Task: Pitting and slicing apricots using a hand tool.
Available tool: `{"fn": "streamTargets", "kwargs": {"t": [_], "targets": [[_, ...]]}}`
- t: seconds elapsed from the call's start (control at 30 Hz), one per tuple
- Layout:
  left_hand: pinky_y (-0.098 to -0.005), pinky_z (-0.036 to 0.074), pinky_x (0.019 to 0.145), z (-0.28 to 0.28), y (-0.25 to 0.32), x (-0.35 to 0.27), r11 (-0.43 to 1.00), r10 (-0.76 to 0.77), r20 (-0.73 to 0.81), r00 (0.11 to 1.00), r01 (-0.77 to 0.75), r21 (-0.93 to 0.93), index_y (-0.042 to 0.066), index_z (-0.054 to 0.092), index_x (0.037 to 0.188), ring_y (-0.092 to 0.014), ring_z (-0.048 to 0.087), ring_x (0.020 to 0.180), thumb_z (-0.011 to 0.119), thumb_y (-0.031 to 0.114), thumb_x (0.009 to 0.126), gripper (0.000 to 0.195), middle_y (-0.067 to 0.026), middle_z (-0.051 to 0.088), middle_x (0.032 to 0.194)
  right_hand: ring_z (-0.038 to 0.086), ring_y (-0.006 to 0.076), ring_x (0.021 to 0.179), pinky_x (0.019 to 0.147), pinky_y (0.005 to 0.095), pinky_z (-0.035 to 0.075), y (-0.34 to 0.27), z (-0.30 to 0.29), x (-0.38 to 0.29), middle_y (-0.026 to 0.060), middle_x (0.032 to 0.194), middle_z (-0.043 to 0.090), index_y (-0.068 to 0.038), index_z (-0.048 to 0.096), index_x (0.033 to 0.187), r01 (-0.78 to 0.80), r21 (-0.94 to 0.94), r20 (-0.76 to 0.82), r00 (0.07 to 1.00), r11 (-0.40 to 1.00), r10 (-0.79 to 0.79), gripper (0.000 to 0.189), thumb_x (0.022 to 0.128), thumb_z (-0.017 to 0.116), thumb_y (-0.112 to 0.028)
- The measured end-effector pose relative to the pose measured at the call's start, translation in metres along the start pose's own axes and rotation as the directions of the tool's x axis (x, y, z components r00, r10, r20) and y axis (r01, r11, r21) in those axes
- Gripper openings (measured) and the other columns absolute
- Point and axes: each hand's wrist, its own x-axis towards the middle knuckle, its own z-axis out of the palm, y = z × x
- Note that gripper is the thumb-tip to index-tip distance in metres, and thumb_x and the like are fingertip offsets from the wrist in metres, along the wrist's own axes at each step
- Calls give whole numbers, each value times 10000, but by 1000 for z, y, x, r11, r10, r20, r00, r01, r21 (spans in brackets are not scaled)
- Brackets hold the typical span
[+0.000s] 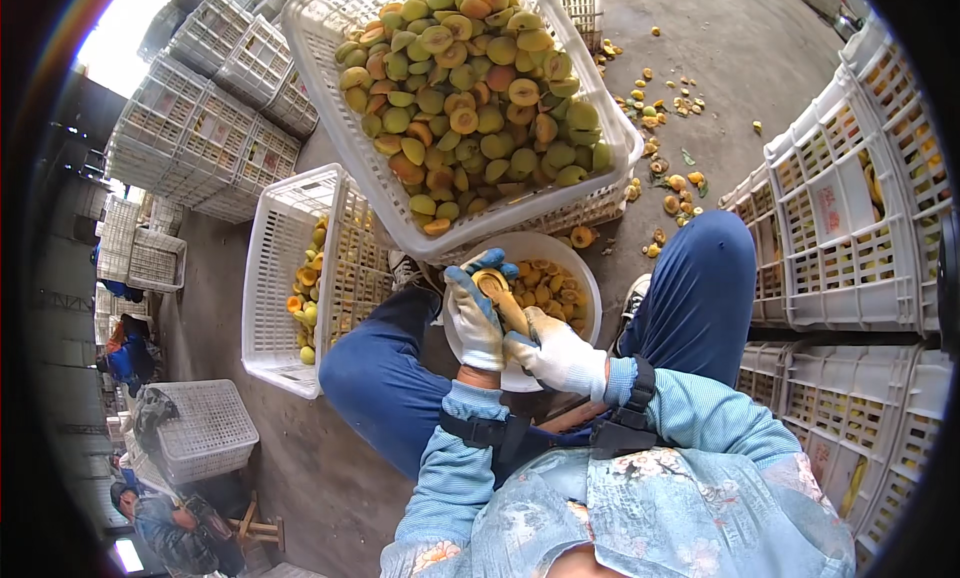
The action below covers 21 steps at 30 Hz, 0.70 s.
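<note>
My left hand (475, 319), in a white knit glove with blue-coated fingers, holds a yellow stone-fruit half (489, 279), cut face up. My right hand (564, 353), gloved the same way, grips a tan hand tool (513, 312). The tool's far end lies against the fruit; its exact shape is hard to make out. Both hands are over a round white tub (589, 278), which holds many pitted yellow-orange halves (551, 291). Just beyond the tub, a white plastic crate (409, 237) is heaped with halved green and reddish stone fruit (465, 105).
Another white crate (281, 353) with some fruit stands left. Stacked crates (832, 203) rise close on my right, more crates (202, 128) at far left. Fruit scraps (675, 188) litter the concrete floor (720, 53). A person (180, 529) sits at lower left near a wooden stool (259, 529).
</note>
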Motion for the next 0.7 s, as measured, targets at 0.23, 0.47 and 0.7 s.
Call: {"fn": "streamTargets", "kwargs": {"t": [0.23, 0.47, 0.7], "targets": [[-278, 483, 656, -3, -3, -4, 991, -119, 3, 993, 119, -60, -23, 604, 932, -182, 593, 707, 340, 622, 884, 698, -101, 626, 817, 550, 150, 711, 643, 298, 458, 7, -17, 8, 86, 802, 581, 0, 504, 1053, 26, 6, 223, 975, 1000, -26, 306, 876, 538, -247], [-305, 532, 595, -19, 9, 1, 919, -376, 271, 886, 394, -13, -54, 609, 867, -219, 627, 641, 350, 621, 879, 724, -147, 639, 777, 546, 131, 617, 544, 282, 437, -4, -34, -8, 42, 709, 560, -2, 526, 964, -121, 193, 379, 924, 974, 40, 284, 858, 557, -264], [-295, 515, 512, -11, -3, 1, 967, -247, 51, 968, 249, -46, -39, 597, 760, -213, 613, 562, 390, 592, 884, 675, -130, 615, 657, 437, 47, 408, 345, 188, 332, -16, -39, -13, -35, 601, 495, -71, 512, 880, -540, 423, 590, 774, 728, 231, 204, 868, 570, -266]]}}
